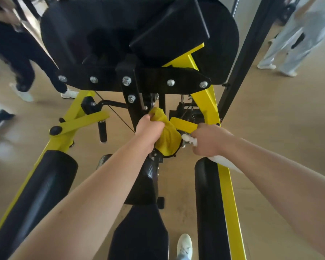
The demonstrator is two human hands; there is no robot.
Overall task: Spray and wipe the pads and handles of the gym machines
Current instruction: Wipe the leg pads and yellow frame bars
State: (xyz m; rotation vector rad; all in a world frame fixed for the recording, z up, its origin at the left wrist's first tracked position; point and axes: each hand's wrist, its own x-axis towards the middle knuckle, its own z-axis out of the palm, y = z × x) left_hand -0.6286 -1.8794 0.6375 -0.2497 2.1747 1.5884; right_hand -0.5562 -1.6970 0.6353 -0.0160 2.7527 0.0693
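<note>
Tan floor (270,119), yellow-framed machine (228,184) before me.
At the machine's centre my left hand (150,128) clutches the cloth (168,136); right hand (208,140), just beside, grips a white object (189,140).

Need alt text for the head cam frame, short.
A person's left hand grips a yellow cloth bunched against the middle of a yellow-and-black gym machine, while the right hand holds a white spray bottle beside it. Black pads flank the arms; other people stand on the wooden floor behind.
</note>
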